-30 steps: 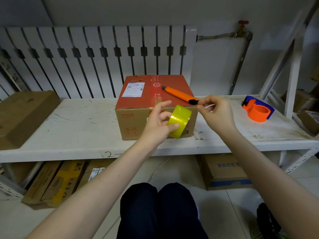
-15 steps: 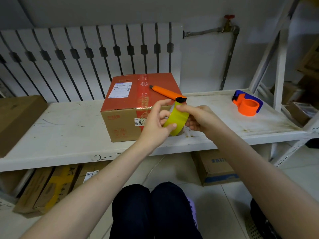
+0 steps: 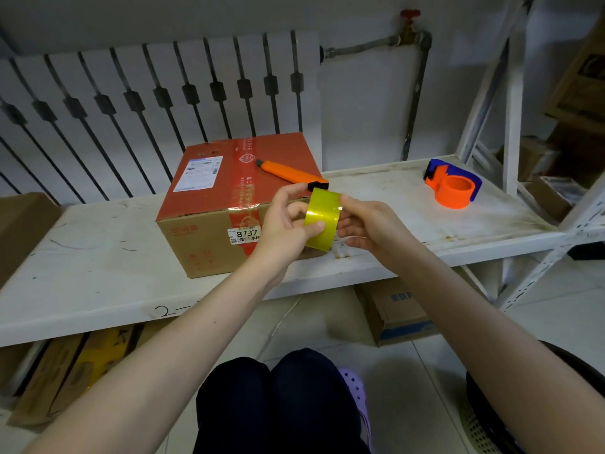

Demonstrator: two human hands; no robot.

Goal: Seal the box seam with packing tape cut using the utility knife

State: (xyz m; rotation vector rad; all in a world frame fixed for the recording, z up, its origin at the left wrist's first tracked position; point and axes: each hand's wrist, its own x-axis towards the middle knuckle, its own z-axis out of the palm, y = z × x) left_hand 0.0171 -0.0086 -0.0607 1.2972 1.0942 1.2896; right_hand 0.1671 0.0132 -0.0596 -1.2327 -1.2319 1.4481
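Observation:
A cardboard box (image 3: 209, 237) with a red top and a white shipping label stands on the white shelf (image 3: 98, 263). An orange utility knife (image 3: 289, 174) lies on the box's right top edge. In front of the box's right corner I hold a yellow-green roll of packing tape (image 3: 322, 217) upright. My left hand (image 3: 284, 224) grips the roll from the left, thumb on its face. My right hand (image 3: 366, 224) touches the roll's right side, fingertips at its upper edge.
An orange and blue tape dispenser (image 3: 453, 188) sits on the shelf at the right. A brown box (image 3: 19, 231) lies at the shelf's left end. More cartons (image 3: 396, 309) stand under the shelf. A radiator (image 3: 147, 109) lines the wall behind. My knees are below.
My right hand came back from the knife's end to the roll and now rests against its right side. The view shifted, so everything sits further left and closer.

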